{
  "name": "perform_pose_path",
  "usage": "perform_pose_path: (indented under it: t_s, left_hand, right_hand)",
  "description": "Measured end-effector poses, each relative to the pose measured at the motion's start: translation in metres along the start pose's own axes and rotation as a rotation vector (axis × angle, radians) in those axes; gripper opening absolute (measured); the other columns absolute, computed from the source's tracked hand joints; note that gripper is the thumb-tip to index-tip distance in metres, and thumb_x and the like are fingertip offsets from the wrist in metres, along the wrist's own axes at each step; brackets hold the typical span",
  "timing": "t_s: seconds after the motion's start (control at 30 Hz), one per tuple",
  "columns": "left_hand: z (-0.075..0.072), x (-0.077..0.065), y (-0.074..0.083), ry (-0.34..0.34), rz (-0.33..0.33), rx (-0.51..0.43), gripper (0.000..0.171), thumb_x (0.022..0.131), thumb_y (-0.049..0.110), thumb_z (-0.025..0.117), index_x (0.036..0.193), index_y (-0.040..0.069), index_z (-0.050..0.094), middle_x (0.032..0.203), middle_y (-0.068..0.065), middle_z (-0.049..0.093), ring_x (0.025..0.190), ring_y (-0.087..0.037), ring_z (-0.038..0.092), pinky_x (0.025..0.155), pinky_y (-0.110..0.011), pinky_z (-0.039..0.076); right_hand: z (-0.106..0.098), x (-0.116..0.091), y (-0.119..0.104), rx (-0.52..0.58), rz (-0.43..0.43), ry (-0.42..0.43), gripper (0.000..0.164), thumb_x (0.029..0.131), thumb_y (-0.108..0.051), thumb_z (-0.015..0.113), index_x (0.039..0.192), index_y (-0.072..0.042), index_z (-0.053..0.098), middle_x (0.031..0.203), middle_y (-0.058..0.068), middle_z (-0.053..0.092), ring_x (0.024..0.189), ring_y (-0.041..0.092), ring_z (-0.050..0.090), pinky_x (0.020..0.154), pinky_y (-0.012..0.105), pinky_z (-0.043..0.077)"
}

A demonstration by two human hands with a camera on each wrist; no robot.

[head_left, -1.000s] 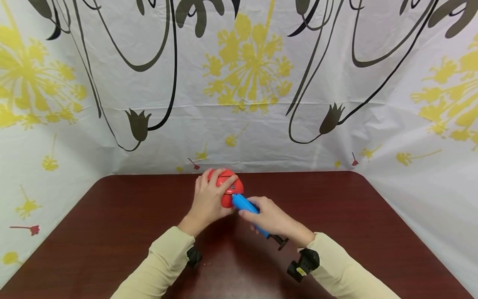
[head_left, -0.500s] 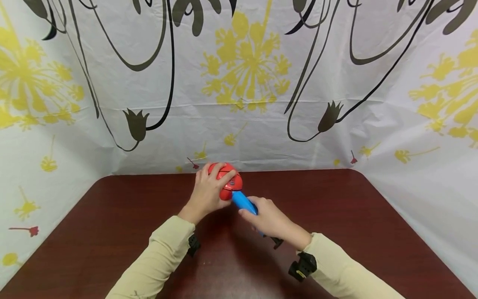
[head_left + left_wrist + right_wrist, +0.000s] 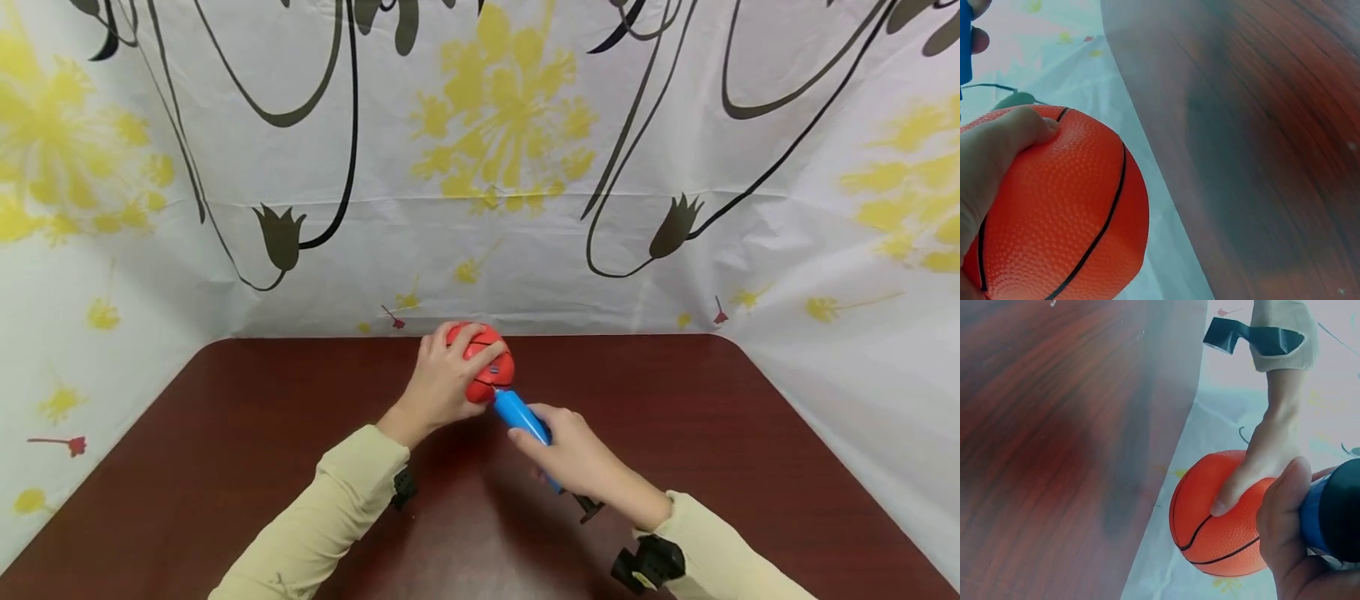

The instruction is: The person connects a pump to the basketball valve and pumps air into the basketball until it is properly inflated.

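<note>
A small orange-red basketball [image 3: 498, 367] with black lines is held above the table; my left hand [image 3: 444, 379] grips it from the left, fingers spread over its top. In the left wrist view my left thumb [image 3: 1016, 134] presses the pebbled skin of the ball [image 3: 1072, 206]. My right hand [image 3: 573, 450] grips a blue hand pump [image 3: 521, 417], tilted with its tip against the ball's near side. A thin needle shows between them; how deep it sits I cannot tell. The pump's black handle [image 3: 587, 504] sticks out below my right hand. In the right wrist view its dark end [image 3: 1344, 509] faces the camera.
Below the hands lies a dark reddish-brown table [image 3: 300, 417]. A white patterned sheet [image 3: 420, 275] hangs behind it and along both sides. Black wrist cameras [image 3: 648, 562] are strapped over the light sleeves.
Both hands have shifted to the right with the ball and the pump. The ball also stands a little higher than a second ago. Both grips have stayed the same.
</note>
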State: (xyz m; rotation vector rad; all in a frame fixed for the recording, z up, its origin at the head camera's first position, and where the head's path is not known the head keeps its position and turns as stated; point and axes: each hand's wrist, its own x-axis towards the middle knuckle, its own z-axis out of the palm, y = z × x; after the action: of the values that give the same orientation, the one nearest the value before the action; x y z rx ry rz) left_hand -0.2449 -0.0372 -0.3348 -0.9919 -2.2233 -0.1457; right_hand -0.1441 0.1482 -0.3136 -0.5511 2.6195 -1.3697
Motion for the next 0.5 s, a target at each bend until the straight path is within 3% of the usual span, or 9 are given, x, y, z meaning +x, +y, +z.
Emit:
perform_pose_path:
  t_s: [0.5]
  left_hand:
    - [0.012, 0.031, 0.039, -0.038, 0.072, -0.054, 0.072, 0.061, 0.047, 0.072, 0.125, 0.026, 0.046, 0.126, -0.008, 0.038, 0.116, -0.030, 0.032, 0.081, -0.043, 0.040]
  right_hand:
    - [-0.023, -0.043, 0.009, 0.027, 0.125, 0.092, 0.046, 0.088, -0.030, 0.051, 0.114, 0.007, 0.045, 0.060, 0.007, 0.054, 0.050, 0.017, 0.055, 0.047, 0.030, 0.045]
